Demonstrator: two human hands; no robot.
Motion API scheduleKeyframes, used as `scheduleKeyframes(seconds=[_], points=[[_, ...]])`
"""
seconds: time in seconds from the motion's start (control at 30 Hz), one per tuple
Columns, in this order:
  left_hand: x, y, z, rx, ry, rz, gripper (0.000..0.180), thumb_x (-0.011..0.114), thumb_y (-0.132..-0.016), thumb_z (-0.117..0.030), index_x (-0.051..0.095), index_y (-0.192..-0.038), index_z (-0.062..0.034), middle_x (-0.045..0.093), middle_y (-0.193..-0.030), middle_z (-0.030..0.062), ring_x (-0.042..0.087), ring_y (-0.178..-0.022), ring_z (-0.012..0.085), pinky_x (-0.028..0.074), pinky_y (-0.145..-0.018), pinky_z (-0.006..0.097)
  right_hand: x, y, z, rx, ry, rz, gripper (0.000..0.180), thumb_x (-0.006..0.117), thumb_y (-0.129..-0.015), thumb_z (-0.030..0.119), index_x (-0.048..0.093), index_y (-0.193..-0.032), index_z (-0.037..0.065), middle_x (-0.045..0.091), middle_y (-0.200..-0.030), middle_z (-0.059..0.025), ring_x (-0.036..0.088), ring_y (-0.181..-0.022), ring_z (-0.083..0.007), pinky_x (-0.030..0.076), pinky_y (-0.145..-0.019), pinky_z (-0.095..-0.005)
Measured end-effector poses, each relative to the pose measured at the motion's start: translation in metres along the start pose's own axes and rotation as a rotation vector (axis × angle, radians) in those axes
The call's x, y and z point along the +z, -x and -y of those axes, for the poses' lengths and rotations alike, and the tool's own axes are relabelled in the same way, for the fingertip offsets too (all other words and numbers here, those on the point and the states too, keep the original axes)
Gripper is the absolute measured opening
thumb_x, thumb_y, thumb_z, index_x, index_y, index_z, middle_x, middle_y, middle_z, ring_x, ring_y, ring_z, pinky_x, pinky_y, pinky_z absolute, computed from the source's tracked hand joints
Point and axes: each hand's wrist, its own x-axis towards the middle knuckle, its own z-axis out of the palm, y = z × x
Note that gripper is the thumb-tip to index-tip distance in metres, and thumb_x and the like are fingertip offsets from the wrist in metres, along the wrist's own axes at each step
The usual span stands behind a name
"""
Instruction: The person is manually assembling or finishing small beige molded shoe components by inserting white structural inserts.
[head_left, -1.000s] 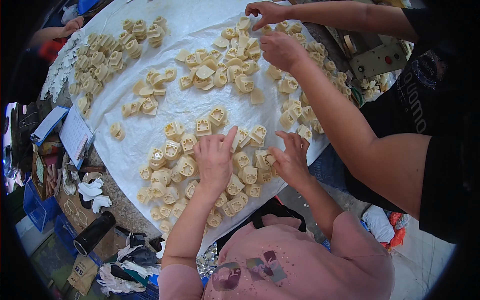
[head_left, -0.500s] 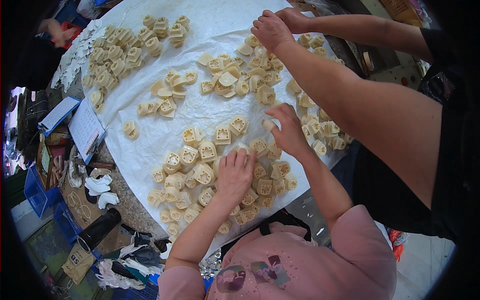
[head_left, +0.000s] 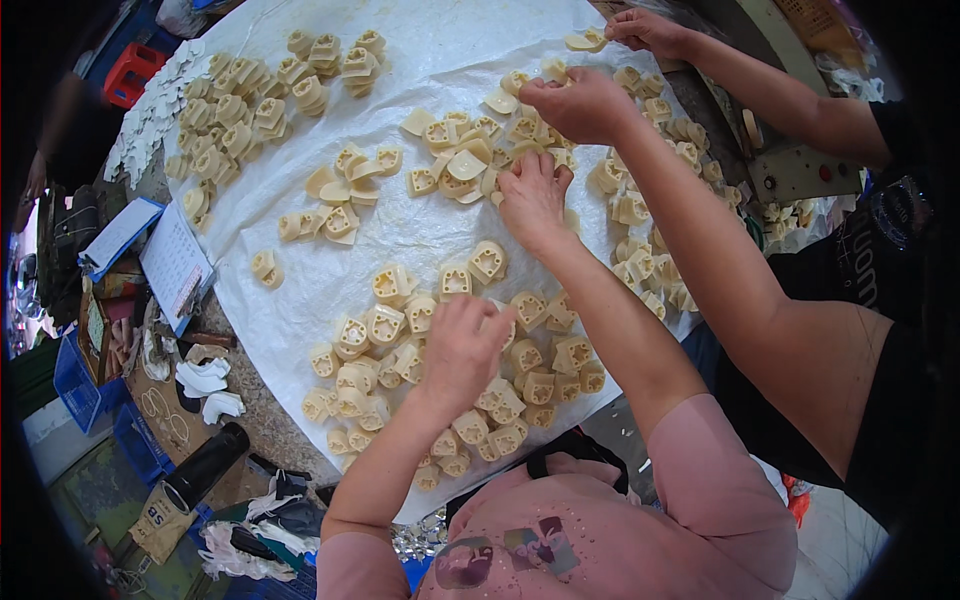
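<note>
Small cream-coloured plastic pieces, rounded and hollow with small holes, lie on a white sheet (head_left: 400, 240). My left hand (head_left: 465, 350) hovers over the near pile of pieces (head_left: 385, 325). Its fingers are curled, and what lies beneath them is mostly hidden. My right hand (head_left: 535, 200) reaches farther out to the middle pile of pieces (head_left: 460, 160). Those fingers are bent down and closed on a cream piece there, largely covered by the hand. A single piece (head_left: 266, 268) lies apart at the left.
A co-worker in black stands at the right, one hand (head_left: 645, 32) holding a cream piece (head_left: 585, 40), the other hand (head_left: 575, 105) beside my right hand. More pieces (head_left: 235, 105) lie far left. Papers on clipboards (head_left: 175, 255) and a black cylinder (head_left: 205, 465) line the left side.
My right hand has moved away from me to the middle pile. My left hand has shifted slightly over the near pile. The co-worker's hands have separated, one now holding out a piece.
</note>
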Motion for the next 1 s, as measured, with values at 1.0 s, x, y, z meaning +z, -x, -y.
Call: scheduleKeyframes(seconds=[1.0], points=[[-0.025,-0.094,0.12,-0.602,0.368,-0.241,0.015,0.069,-0.074,-0.003,0.068,-0.088,-0.0039,0.063,-0.089,0.0107,0.061,-0.085,0.0221,0.048,-0.077,0.033,-0.043,0.017,-0.001,-0.098,-0.369,0.042,0.031,0.058,-0.065,-0.004,0.062,-0.095,0.005,0.051,-0.096,-0.0099,0.047,-0.1,-0.0285,0.038,-0.082,-0.0398]])
